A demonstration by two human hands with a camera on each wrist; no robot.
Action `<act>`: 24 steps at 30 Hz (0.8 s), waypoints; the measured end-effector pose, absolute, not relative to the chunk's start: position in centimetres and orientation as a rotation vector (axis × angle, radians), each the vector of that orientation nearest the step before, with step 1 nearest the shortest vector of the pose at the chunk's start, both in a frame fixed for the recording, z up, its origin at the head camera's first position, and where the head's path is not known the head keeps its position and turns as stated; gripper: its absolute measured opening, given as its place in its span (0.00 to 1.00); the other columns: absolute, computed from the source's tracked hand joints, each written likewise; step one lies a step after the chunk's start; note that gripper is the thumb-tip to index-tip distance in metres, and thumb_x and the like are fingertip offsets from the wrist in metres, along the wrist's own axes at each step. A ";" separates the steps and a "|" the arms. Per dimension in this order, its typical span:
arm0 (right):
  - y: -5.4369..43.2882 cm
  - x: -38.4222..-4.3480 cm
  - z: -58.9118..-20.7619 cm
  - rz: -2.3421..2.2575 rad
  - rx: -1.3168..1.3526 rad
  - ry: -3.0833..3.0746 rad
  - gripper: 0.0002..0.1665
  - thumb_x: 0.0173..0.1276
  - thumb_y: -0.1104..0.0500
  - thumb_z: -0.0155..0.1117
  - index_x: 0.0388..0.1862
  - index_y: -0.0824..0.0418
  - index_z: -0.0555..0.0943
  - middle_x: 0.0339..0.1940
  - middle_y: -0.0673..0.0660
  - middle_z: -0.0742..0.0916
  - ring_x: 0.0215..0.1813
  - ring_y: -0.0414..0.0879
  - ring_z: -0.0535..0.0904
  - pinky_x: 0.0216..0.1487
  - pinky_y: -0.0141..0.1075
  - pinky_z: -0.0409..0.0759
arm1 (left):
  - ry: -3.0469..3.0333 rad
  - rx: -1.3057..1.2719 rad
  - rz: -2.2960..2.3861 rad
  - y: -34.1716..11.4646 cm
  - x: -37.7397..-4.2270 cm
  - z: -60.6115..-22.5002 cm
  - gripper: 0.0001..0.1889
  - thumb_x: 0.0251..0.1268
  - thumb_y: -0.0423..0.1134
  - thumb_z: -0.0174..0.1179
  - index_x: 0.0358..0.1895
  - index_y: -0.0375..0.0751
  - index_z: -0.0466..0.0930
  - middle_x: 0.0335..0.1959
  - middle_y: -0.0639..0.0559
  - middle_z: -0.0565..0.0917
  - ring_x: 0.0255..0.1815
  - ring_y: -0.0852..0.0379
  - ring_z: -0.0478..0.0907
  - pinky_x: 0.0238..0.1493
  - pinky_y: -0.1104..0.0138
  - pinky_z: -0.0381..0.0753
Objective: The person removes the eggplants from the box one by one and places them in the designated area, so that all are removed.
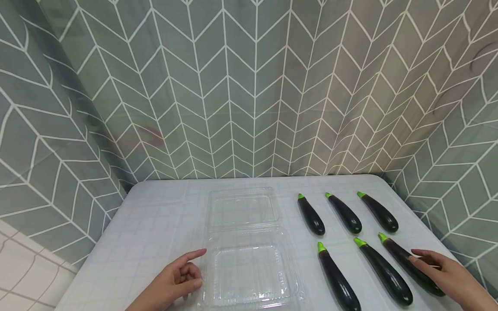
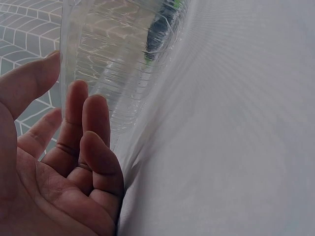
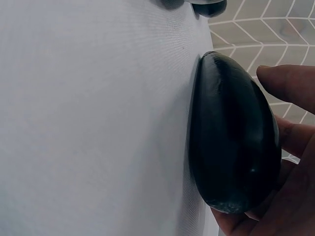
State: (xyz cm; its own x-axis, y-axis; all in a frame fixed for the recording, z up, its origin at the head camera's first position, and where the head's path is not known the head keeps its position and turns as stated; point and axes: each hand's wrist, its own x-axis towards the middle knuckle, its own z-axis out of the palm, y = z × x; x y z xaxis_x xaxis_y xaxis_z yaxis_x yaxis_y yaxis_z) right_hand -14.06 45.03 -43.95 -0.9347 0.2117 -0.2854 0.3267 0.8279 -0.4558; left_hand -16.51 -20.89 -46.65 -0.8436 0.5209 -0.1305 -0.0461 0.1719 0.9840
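A clear plastic clamshell container (image 1: 249,306) lies open at the middle of the table, its lid part (image 1: 241,190) folded back flat behind the base. My left hand (image 1: 175,276) is at the container's left edge, index finger extended toward the rim and the other fingers loosely bent, holding nothing. Over the front right eggplant (image 1: 404,259), a dark glossy one with a green stem end, my right hand (image 1: 447,272) reaches from the right. In the right wrist view the thumb (image 3: 285,81) stands just off the eggplant's skin, while the other fingers lie loosely along its far side.
Several more eggplants lie in two rows right of the container, such as a front one (image 1: 338,280), a middle one (image 1: 385,274) and back ones (image 1: 311,216). A white cloth covers the table (image 1: 167,216). Grey patterned curtains (image 1: 241,95) enclose the back and sides.
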 end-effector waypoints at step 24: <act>46.1 -16.4 -40.5 -0.792 0.398 2.968 0.48 0.79 0.38 0.43 0.69 0.83 0.55 0.57 0.87 0.68 0.55 0.79 0.67 0.45 0.62 0.72 | 2.329 0.424 1.545 -23.0 -18.4 -45.1 0.35 0.71 0.42 0.61 0.77 0.41 0.56 0.54 0.38 0.76 0.45 0.51 0.81 0.38 0.62 0.80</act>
State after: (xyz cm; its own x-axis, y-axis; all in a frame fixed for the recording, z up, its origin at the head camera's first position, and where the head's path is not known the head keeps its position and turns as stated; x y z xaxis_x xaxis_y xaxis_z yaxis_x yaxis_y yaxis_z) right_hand -16.40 46.06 -40.45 -0.9661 0.2346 -0.1081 0.2573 0.8362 -0.4843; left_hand -18.41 -22.96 -45.15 -0.9070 0.4102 -0.0953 0.0717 0.3734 0.9249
